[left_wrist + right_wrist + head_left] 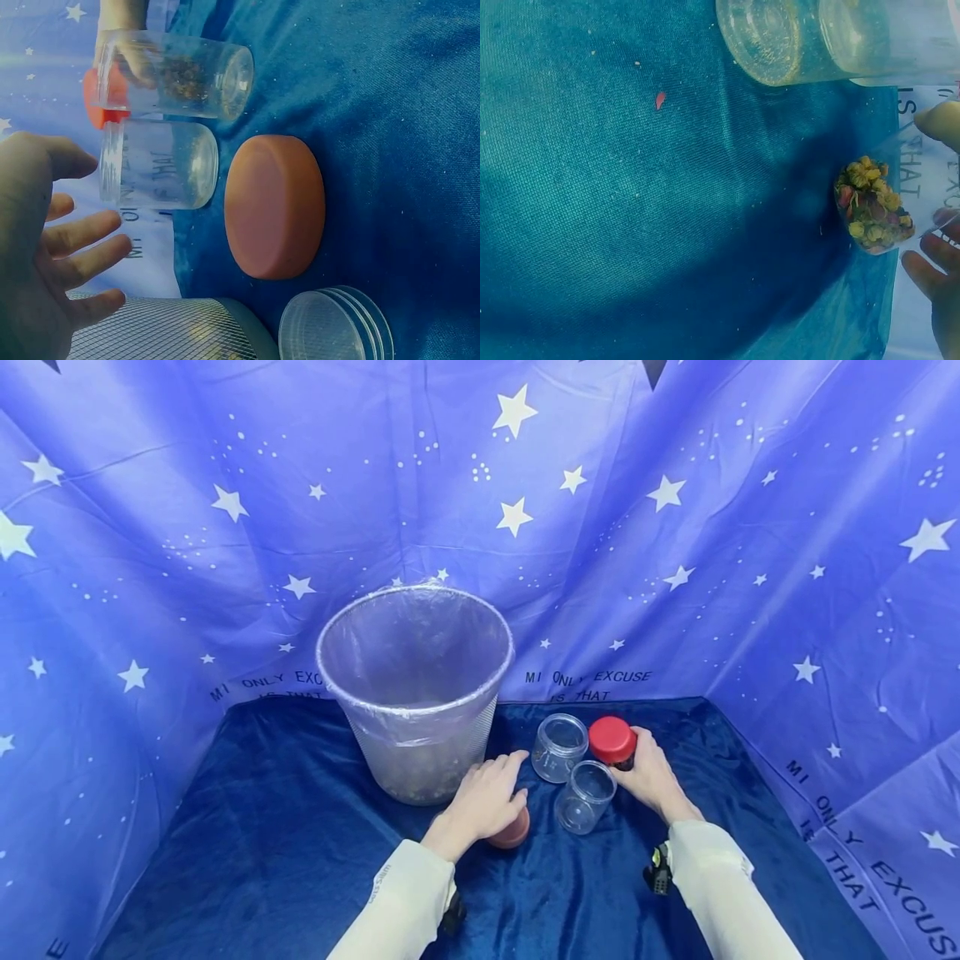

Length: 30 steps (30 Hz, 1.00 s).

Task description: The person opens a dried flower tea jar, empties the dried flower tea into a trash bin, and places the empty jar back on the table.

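Observation:
In the head view, my right hand (656, 781) grips a jar with a red lid (612, 739). Dried yellow and pink flowers (874, 206) fill the bottom of that jar in the right wrist view. Two clear lidless jars (559, 750) (584, 800) stand upright just left of it. My left hand (483, 797) hovers between them and the bin with its fingers loosely spread, holding nothing. Below this hand lies a reddish-brown oval piece (274, 207) on the cloth. A clear ridged round piece (334, 330) sits beside it, hidden by the hand in the head view.
A mesh waste bin (420, 735) with a clear plastic liner stands left of the jars, with small bits at its bottom. Dark blue cloth (262, 827) covers the table. A star-printed curtain (450, 485) encloses the back and sides. A pink petal (660, 99) lies on the cloth.

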Each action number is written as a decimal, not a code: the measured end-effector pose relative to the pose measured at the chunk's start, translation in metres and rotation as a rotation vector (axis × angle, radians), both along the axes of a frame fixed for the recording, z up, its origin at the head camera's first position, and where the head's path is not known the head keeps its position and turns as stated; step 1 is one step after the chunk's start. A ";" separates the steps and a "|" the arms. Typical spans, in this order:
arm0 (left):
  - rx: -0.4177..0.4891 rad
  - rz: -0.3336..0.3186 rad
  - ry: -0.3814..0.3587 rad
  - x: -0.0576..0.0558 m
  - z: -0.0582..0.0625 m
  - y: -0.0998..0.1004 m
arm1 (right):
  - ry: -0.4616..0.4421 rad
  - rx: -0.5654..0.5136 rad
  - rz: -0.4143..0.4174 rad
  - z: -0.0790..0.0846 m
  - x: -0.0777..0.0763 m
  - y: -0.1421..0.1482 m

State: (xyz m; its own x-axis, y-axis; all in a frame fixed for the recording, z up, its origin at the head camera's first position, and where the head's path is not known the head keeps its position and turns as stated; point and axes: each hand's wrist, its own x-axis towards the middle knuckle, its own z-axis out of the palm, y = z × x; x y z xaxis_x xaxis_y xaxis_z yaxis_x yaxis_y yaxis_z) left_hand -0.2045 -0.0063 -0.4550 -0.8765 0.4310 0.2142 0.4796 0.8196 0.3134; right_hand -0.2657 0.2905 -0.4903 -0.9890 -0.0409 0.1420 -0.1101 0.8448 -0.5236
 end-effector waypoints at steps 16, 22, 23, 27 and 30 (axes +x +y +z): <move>0.009 0.013 -0.019 -0.003 0.003 -0.002 | -0.002 0.054 -0.046 0.008 0.003 0.003; 0.022 0.021 -0.033 -0.003 0.005 -0.004 | -0.004 0.082 -0.023 0.017 0.002 0.005; 0.023 0.023 -0.034 -0.003 0.005 -0.004 | 0.000 0.081 -0.015 0.019 0.002 0.006; 0.035 0.035 -0.036 -0.002 0.005 -0.006 | 0.028 0.074 0.009 0.027 0.001 0.009; 0.051 0.035 -0.029 -0.002 0.006 -0.008 | 0.057 0.083 0.020 0.033 0.000 0.012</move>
State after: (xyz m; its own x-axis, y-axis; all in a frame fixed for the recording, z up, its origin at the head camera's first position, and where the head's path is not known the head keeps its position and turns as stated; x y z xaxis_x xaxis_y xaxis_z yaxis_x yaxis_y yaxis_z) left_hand -0.2066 -0.0143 -0.4488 -0.8971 0.3890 0.2096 0.4410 0.8182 0.3689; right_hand -0.2652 0.3021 -0.4568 -0.9782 -0.0750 0.1936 -0.1555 0.8824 -0.4441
